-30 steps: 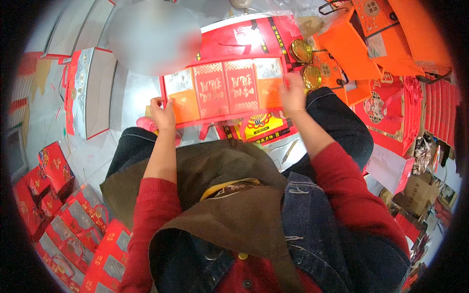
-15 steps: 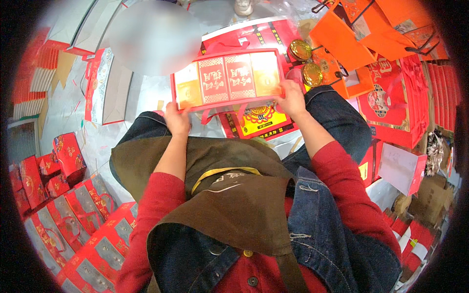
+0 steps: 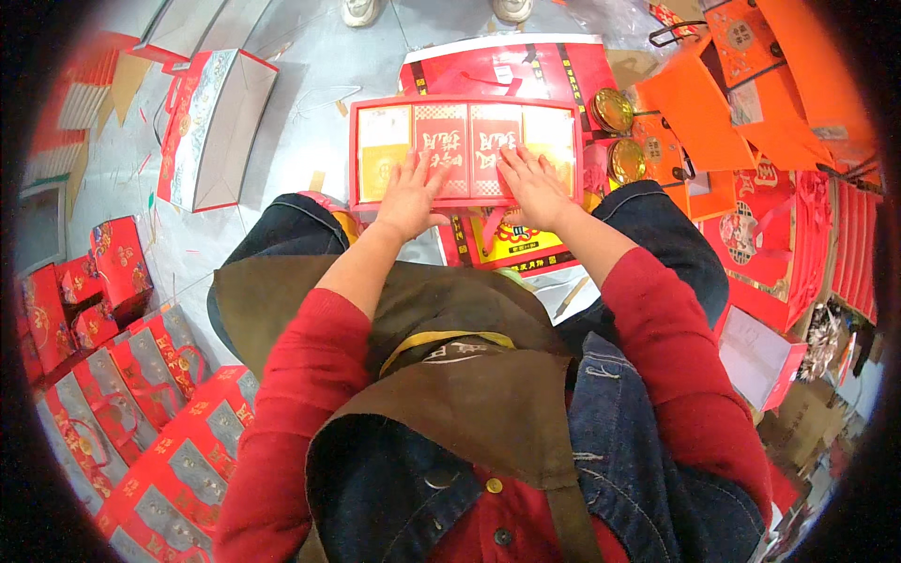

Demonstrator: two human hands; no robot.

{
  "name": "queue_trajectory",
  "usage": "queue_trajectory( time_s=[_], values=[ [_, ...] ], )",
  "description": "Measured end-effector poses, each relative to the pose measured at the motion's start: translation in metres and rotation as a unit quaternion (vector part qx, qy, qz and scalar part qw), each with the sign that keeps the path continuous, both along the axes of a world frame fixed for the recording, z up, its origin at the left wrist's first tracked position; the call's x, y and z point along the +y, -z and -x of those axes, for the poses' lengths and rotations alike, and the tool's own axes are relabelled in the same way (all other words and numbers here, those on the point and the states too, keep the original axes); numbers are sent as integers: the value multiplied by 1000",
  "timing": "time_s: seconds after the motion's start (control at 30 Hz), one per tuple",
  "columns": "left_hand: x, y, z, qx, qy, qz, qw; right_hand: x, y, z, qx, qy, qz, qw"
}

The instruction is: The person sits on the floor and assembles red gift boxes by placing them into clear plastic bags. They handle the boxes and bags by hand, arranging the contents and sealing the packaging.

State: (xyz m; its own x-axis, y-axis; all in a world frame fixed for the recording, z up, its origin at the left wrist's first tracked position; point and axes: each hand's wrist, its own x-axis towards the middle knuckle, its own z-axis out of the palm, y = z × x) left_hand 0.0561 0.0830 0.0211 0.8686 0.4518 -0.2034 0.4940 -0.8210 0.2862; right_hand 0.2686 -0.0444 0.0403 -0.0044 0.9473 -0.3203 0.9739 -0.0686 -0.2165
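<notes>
A shallow red gift box (image 3: 355, 155) lies across in front of my lap, holding red packs (image 3: 441, 131) in the middle and gold packs (image 3: 554, 174) at both ends. My left hand (image 3: 411, 199) rests with spread fingers on the left part of the contents, over the near rim. On the right part, my right hand (image 3: 540, 188) lies flat with its fingers stretched out over the packs. Neither hand grips anything. Under the box is a red bag (image 3: 563, 61) with black bands, and a red and yellow printed panel (image 3: 521, 239) shows at its near side.
Two round gold tins (image 3: 614, 110) stand right of the box. Orange bags (image 3: 694, 103) and red gift bags (image 3: 779, 216) crowd the right. A white-sided bag (image 3: 235, 131) lies left; rows of red boxes (image 3: 178, 460) fill the lower left. A person's shoes (image 3: 511, 9) show at the top.
Both hands have moved from the box's side edges inward onto its contents, fingers now flat. The box appears level. The blurred shape at the upper left is gone, and two shoes show at the top.
</notes>
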Motion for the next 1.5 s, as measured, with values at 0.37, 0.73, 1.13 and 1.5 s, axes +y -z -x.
queue_trajectory(
  time_s=[0.37, 0.73, 1.13, 1.5],
  values=[
    [25, 4, -5, 10, 69, -15, 997, 13, 0, -18, 32, -53, 8, 998],
    [20, 12, -5, 3, 60, -55, 997, -14, 28, -21, -36, -105, -90, 990],
    [19, 25, -1, -9, 49, -52, 997, -48, 23, -61, -50, -106, -90, 989],
    [18, 27, 1, -1, 63, -84, 994, -63, 10, -90, -33, -101, -62, 992]
  ],
)
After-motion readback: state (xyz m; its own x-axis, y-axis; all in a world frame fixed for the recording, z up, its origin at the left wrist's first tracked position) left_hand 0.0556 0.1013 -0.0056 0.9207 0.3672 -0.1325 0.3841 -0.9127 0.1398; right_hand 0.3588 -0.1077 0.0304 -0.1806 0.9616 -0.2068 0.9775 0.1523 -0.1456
